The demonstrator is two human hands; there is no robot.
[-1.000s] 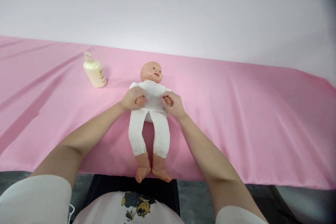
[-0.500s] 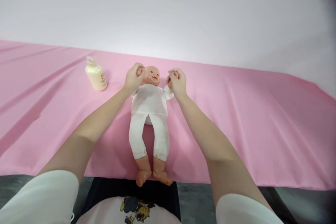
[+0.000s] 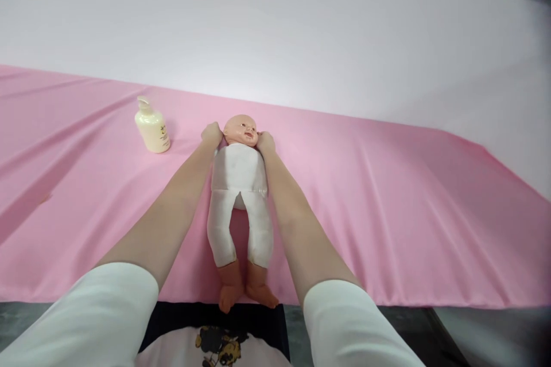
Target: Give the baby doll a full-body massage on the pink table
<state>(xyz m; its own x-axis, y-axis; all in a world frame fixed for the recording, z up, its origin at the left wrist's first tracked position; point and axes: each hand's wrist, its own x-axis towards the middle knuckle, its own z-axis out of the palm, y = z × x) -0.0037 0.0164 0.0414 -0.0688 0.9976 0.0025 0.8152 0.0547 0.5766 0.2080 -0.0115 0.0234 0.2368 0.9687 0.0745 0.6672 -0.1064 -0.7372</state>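
A baby doll in a white top and trousers lies on its back, its bare feet pointing toward me. My left hand is closed beside one side of the doll's head. On the other side, my right hand is closed close to its cheek. The doll's arms and hands are hidden behind my own hands and forearms; its hands were in my grip a moment earlier. A cream pump bottle stands upright to the left, apart from my left hand.
Pink cloth with soft folds covers the table, its front edge just under the doll's feet. Behind it rises a pale white surface. A dark seat shows below the edge.
Both my hands have come lower and nearer to the doll's head, the right one moving left. The doll's arms, partly seen before, are now covered. The view has shifted slightly.
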